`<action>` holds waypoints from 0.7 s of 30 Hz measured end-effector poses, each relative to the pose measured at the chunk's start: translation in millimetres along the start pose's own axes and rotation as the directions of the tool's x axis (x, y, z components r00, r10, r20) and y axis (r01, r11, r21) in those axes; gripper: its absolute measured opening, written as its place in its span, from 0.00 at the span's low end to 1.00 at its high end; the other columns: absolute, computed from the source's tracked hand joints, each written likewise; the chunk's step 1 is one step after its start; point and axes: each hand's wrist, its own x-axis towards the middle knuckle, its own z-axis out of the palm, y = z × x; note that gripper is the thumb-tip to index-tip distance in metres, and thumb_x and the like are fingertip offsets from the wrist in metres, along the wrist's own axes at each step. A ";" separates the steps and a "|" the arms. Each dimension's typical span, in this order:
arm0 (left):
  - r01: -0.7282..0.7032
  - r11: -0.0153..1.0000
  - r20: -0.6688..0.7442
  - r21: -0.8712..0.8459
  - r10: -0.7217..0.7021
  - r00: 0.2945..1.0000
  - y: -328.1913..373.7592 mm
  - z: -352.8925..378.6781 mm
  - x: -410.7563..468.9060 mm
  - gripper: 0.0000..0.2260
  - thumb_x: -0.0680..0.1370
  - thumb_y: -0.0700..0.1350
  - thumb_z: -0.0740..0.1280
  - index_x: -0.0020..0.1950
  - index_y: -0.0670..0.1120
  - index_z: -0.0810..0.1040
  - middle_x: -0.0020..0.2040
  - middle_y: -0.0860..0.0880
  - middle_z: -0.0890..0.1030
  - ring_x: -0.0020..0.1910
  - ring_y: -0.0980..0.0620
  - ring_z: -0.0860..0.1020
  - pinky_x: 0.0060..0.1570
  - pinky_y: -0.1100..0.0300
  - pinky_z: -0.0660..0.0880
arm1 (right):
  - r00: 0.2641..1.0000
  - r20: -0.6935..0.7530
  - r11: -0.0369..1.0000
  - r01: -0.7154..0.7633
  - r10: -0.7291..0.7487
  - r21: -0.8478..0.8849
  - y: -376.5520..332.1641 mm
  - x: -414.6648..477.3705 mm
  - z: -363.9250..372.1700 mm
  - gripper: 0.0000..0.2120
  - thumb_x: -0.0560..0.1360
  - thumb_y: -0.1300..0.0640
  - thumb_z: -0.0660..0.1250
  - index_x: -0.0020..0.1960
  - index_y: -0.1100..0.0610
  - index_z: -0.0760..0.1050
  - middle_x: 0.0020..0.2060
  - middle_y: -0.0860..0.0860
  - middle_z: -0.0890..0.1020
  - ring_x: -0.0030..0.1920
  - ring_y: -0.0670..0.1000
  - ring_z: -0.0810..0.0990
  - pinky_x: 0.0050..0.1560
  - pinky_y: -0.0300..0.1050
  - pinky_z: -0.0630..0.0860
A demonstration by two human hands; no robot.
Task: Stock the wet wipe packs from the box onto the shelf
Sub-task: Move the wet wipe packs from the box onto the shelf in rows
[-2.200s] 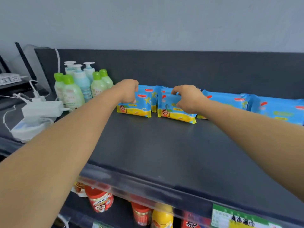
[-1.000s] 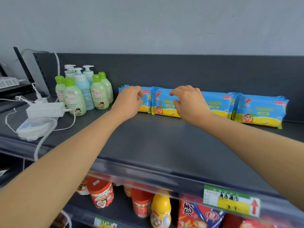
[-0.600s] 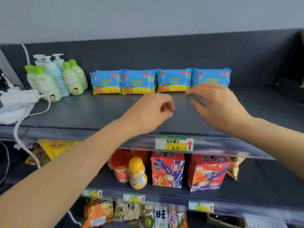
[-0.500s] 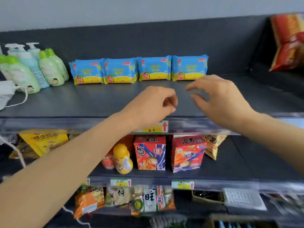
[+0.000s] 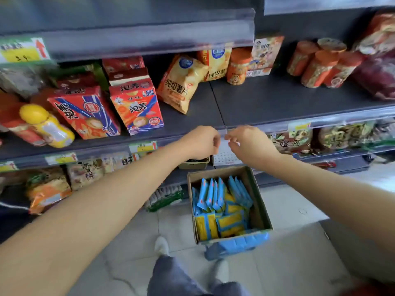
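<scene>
Both hands hover empty above an open cardboard box (image 5: 259,207) on the floor: left hand (image 5: 199,142) loosely curled, right hand (image 5: 249,143) half open. Blue-and-yellow wet wipe packs (image 5: 221,205) fill the box, below the shelves (image 5: 277,99).

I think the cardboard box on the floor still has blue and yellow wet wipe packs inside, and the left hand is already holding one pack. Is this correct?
Not fully. In the head view the cardboard box on the floor does hold blue and yellow wet wipe packs, but the left hand holds no pack. It hangs above the box, fingers curled, beside the right hand, which has none either.
</scene>
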 end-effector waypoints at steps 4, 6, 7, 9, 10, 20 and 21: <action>0.135 0.988 0.133 -0.076 -0.124 0.983 -12.8 65.3 25.5 0.07 0.76 0.39 0.65 0.52 0.40 0.80 0.55 0.43 0.81 0.54 0.45 0.78 0.46 0.58 0.71 | 0.973 0.194 0.992 -0.124 0.123 -0.004 36.3 -4.9 48.9 0.14 0.76 0.61 0.58 0.59 0.56 0.76 0.56 0.57 0.81 0.56 0.60 0.78 0.55 0.52 0.77; 0.202 0.976 0.179 -0.085 -0.184 0.966 -25.4 93.3 38.1 0.07 0.76 0.40 0.66 0.51 0.40 0.80 0.55 0.42 0.81 0.55 0.45 0.78 0.48 0.57 0.72 | 0.944 0.283 0.985 -0.172 0.171 -0.022 49.2 -5.8 72.2 0.14 0.77 0.63 0.57 0.59 0.59 0.76 0.56 0.59 0.80 0.56 0.61 0.78 0.54 0.53 0.77; 0.233 0.968 0.194 -0.088 -0.213 0.958 -33.5 107.8 44.0 0.07 0.76 0.39 0.66 0.51 0.40 0.81 0.55 0.42 0.81 0.55 0.44 0.78 0.49 0.57 0.73 | 0.928 0.321 0.981 -0.191 0.190 -0.027 54.4 -6.5 83.0 0.14 0.77 0.63 0.56 0.59 0.61 0.75 0.55 0.60 0.80 0.56 0.61 0.78 0.54 0.52 0.77; 0.303 0.949 0.221 -0.088 -0.278 0.935 -49.5 135.4 53.1 0.06 0.76 0.39 0.64 0.46 0.40 0.80 0.51 0.42 0.81 0.53 0.43 0.79 0.45 0.58 0.71 | 0.895 0.379 0.967 -0.256 0.234 0.006 64.2 -8.2 106.3 0.14 0.77 0.63 0.57 0.59 0.62 0.75 0.54 0.61 0.80 0.56 0.61 0.79 0.52 0.47 0.77; 0.340 0.937 0.231 -0.081 -0.315 0.921 -57.3 147.9 57.1 0.06 0.76 0.39 0.63 0.41 0.42 0.77 0.47 0.42 0.80 0.51 0.44 0.79 0.43 0.59 0.69 | 0.881 0.407 0.963 -0.269 0.243 0.008 69.4 -8.4 119.6 0.14 0.78 0.62 0.57 0.60 0.61 0.75 0.55 0.61 0.80 0.57 0.60 0.78 0.52 0.45 0.75; 0.562 0.820 0.330 -0.107 -0.504 0.798 -110.3 246.5 91.2 0.15 0.79 0.39 0.61 0.64 0.37 0.72 0.66 0.40 0.71 0.65 0.43 0.71 0.58 0.54 0.71 | 0.713 0.662 0.956 -0.294 0.230 -0.015 93.1 6.3 241.2 0.20 0.80 0.60 0.56 0.72 0.59 0.63 0.67 0.57 0.72 0.66 0.57 0.71 0.60 0.49 0.72; 0.568 0.817 0.339 -0.102 -0.508 0.792 -112.4 252.7 94.6 0.16 0.79 0.40 0.60 0.65 0.36 0.72 0.70 0.39 0.68 0.69 0.42 0.69 0.61 0.53 0.70 | 0.705 0.673 0.959 -0.283 0.223 -0.022 93.9 7.9 250.2 0.21 0.80 0.60 0.55 0.73 0.58 0.62 0.67 0.58 0.72 0.67 0.57 0.71 0.60 0.50 0.72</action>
